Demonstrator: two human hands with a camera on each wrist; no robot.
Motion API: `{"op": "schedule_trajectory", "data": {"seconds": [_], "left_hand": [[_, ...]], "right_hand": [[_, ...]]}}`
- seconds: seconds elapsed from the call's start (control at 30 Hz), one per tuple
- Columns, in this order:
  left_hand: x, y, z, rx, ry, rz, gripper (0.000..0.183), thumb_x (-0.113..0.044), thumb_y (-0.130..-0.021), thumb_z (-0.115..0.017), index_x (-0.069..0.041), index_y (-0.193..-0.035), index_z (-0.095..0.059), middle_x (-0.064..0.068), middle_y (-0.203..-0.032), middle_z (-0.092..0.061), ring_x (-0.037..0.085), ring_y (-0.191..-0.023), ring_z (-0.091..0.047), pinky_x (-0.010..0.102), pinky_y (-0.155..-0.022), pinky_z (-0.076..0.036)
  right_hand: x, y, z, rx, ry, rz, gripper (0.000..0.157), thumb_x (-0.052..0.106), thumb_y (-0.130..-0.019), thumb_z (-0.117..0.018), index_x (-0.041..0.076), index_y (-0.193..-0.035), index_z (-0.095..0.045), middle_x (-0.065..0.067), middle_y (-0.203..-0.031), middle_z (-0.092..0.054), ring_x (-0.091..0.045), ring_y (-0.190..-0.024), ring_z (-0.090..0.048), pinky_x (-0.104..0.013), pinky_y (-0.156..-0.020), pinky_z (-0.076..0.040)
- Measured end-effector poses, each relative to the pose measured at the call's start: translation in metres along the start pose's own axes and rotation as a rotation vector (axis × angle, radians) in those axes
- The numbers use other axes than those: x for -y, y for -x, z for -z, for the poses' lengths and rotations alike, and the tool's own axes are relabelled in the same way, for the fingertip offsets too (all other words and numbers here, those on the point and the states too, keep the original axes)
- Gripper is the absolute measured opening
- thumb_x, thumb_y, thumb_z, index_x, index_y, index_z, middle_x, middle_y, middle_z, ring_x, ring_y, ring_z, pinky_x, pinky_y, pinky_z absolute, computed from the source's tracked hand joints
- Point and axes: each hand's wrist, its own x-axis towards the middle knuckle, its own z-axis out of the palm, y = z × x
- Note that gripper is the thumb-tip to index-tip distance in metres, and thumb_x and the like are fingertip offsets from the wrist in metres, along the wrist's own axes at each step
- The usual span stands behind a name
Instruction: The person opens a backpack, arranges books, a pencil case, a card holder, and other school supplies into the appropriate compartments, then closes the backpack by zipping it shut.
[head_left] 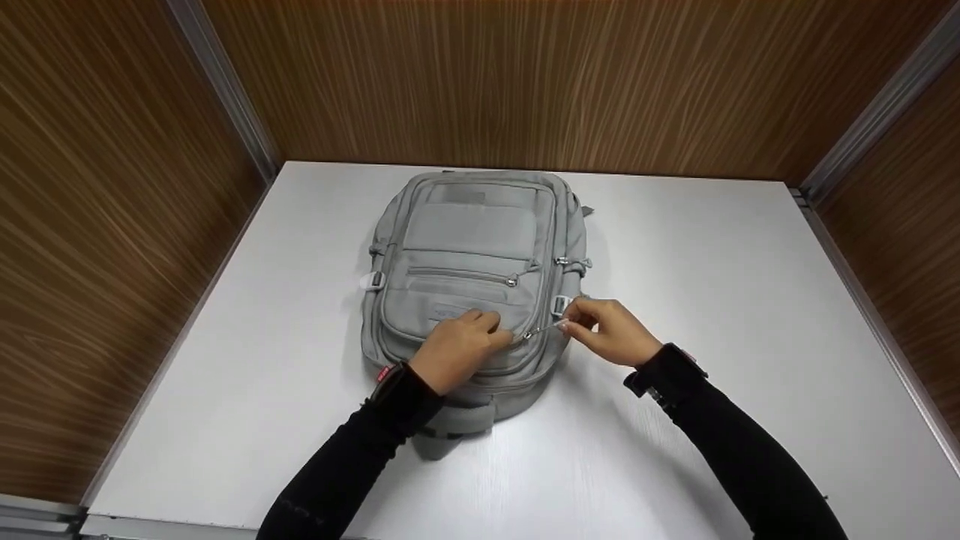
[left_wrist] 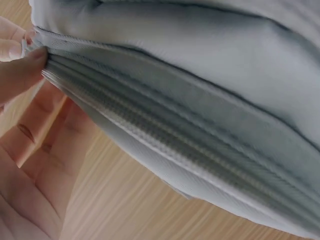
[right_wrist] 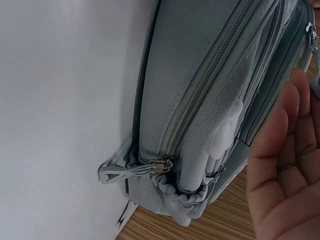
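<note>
A grey backpack [head_left: 472,225] lies flat on a white table, its front pockets facing up. Over the lower front, my left hand [head_left: 459,349] pinches the fabric beside a curved zipper; the left wrist view shows its thumb [left_wrist: 22,75] on the edge at one end of the zipper track [left_wrist: 145,132]. To the right, my right hand [head_left: 611,334] pinches a zipper pull [head_left: 545,327] between thumb and forefinger, drawn out taut from the slider [head_left: 527,335]. In the right wrist view that metal slider [right_wrist: 311,30] sits at the upper right, by the curled fingers [right_wrist: 287,120].
The white table [head_left: 712,262] extends around the bag, with wood-grain panels [head_left: 525,82] behind and on both sides. A smaller front pocket zipper [head_left: 461,275] crosses the bag's middle. White side buckles [head_left: 374,280] and a corded side zipper pull [right_wrist: 125,171] stick out at its sides.
</note>
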Motion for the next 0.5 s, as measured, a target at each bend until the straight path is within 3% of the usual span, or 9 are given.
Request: {"op": "schedule_trajectory", "data": {"seconds": [0.2,0.5], "left_hand": [[0.01,0.012,0.009,0.055,0.068,0.024,0.015,-0.014,-0.081,-0.06,-0.021,-0.093,-0.063,-0.003,-0.087,-0.052,0.014,-0.078,-0.049,0.024,-0.057,-0.047],[0.024,0.028,0.016,-0.009,0.069,0.034,0.004,-0.015,-0.08,-0.06,-0.018,-0.082,-0.061,-0.005,-0.08,-0.05,0.012,-0.069,-0.047,0.021,-0.053,-0.044]], "right_hand": [[-0.001,-0.004,0.001,-0.01,0.006,-0.016,0.007,0.017,-0.086,-0.059,0.011,-0.082,-0.061,-0.001,-0.071,-0.062,-0.008,-0.063,-0.054,-0.023,-0.057,-0.044],[0.002,-0.012,-0.003,-0.018,0.029,0.009,0.007,0.015,-0.085,-0.059,0.01,-0.08,-0.059,-0.001,-0.07,-0.062,-0.007,-0.061,-0.055,-0.023,-0.056,-0.045]]}}
